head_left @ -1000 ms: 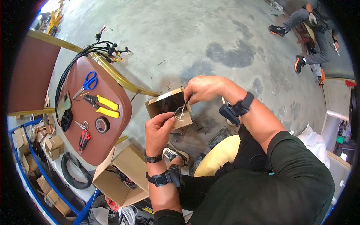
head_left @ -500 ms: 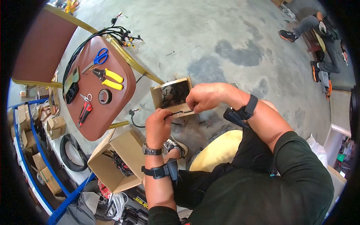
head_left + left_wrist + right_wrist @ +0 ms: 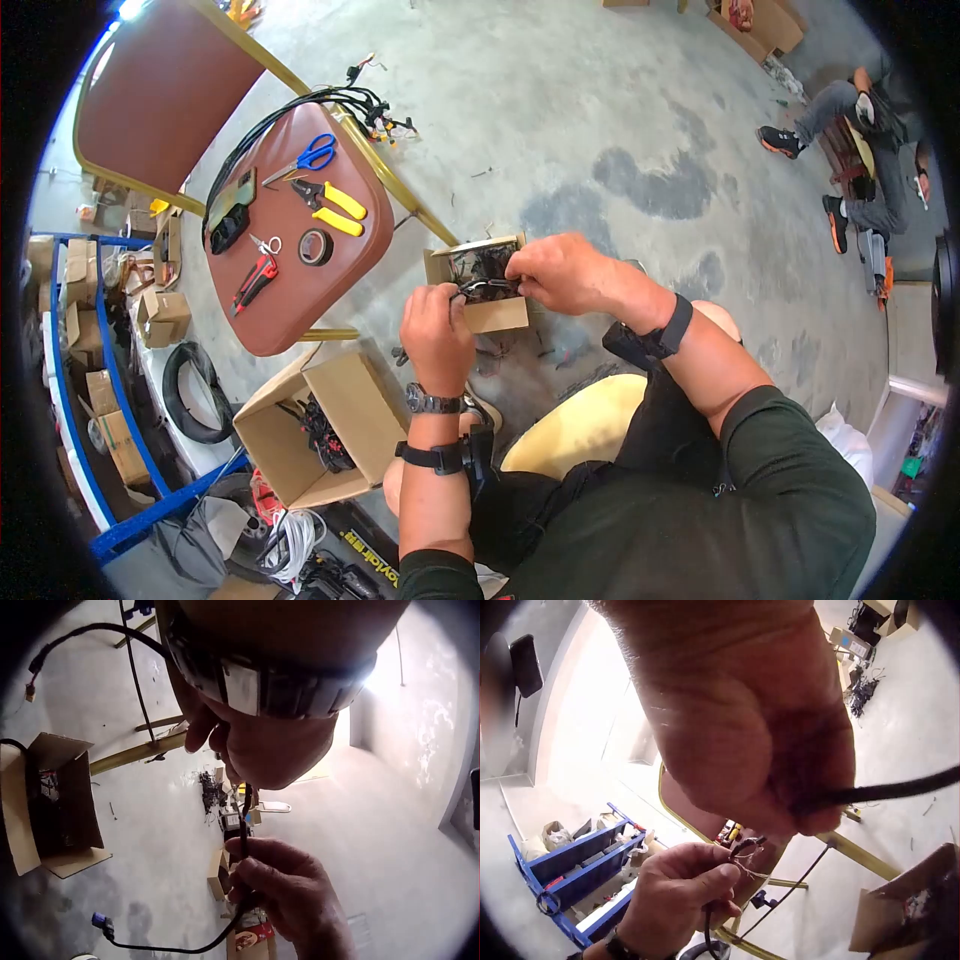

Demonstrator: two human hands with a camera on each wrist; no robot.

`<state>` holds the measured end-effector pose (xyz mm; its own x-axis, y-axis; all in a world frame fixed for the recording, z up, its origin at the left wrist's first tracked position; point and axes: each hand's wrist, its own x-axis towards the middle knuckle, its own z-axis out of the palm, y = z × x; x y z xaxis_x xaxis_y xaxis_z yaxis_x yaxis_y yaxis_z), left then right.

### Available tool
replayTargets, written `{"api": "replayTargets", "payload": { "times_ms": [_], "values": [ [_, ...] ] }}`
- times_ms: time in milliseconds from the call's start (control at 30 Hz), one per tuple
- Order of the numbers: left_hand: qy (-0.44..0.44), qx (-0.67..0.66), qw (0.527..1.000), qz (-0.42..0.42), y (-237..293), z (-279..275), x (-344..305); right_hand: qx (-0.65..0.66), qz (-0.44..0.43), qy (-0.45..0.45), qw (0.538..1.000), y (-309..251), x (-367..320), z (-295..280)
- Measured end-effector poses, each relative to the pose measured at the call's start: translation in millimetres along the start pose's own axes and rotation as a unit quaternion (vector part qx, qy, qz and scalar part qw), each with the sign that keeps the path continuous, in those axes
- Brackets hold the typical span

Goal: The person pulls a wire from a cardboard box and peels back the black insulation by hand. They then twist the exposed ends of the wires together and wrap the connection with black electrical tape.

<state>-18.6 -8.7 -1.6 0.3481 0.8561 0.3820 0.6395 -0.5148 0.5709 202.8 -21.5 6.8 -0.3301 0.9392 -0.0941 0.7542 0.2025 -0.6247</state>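
Right wrist view: black-sheathed cable (image 3: pixel 904 789) with bared pale strands (image 3: pixel 744 864), held between left hand (image 3: pixel 679 892), pinching near the strands, and right hand (image 3: pixel 560 272), gripping the sheath. Head view: 1 open brown cardboard box (image 3: pixel 500 317) beneath; 1 brown-padded, gold-framed chair (image 3: pixel 300 300) to the left.

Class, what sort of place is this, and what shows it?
Probably a workshop, perhaps for wiring: wire strippers lie on a chair, cables are bundled at its edge, and a blue rack holds boxes.
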Motion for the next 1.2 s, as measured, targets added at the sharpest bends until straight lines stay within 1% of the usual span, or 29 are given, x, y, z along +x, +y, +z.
{"api": "replayTargets", "payload": {
  "times_ms": [33, 133, 333, 433, 533, 633, 833, 933, 1033, 1133, 1200],
  "values": [
    [0.002, 0.004, 1.000, 0.002, 1.5, -0.4, 0.6, 0.004, 0.000, -0.001, 1.000, 1.5, -0.9, 1.6],
    [-0.021, -0.026, 0.999, 0.016, 3.9, 1.7, 0.6, 0.018, 0.013, -0.119, 0.993, 12.0, 0.6, 2.1],
    [-0.019, -0.026, 0.999, 0.005, 3.5, -0.3, 1.9, 0.083, 0.020, -0.116, 0.990, 9.3, 4.8, -9.1],
    [-0.014, -0.026, 1.000, 0.008, 5.5, -4.2, 3.4, 0.108, 0.022, -0.097, 0.989, 10.8, 5.3, -5.2],
    [0.006, -0.035, 0.999, 0.016, 7.7, -7.5, 5.9, 0.080, -0.018, -0.033, 0.996, 14.0, 5.4, -1.1],
    [0.014, -0.036, 0.999, 0.024, 9.1, -10.6, 7.0, 0.100, -0.040, 0.012, 0.994, 14.4, 6.0, -1.1],
    [0.034, -0.034, 0.998, 0.042, 13.1, -14.5, 9.3, 0.055, -0.038, 0.092, 0.993, 5.1, 7.5, -8.0],
    [0.034, -0.032, 0.998, 0.043, 11.2, -12.8, 8.8, 0.018, -0.049, 0.116, 0.992, 6.1, 9.1, -9.2],
    [0.029, -0.037, 0.998, 0.042, 11.2, -12.4, 8.9, 0.004, -0.062, 0.139, 0.988, 4.2, 10.0, -11.7],
    [0.027, -0.030, 0.998, 0.041, 12.2, -13.4, 9.3, -0.004, -0.095, 0.185, 0.978, 6.2, 12.2, -8.2],
    [0.027, -0.035, 0.998, 0.039, 12.7, -13.9, 9.2, -0.011, -0.097, 0.196, 0.976, 4.8, 12.9, -8.5]
  ]
}}
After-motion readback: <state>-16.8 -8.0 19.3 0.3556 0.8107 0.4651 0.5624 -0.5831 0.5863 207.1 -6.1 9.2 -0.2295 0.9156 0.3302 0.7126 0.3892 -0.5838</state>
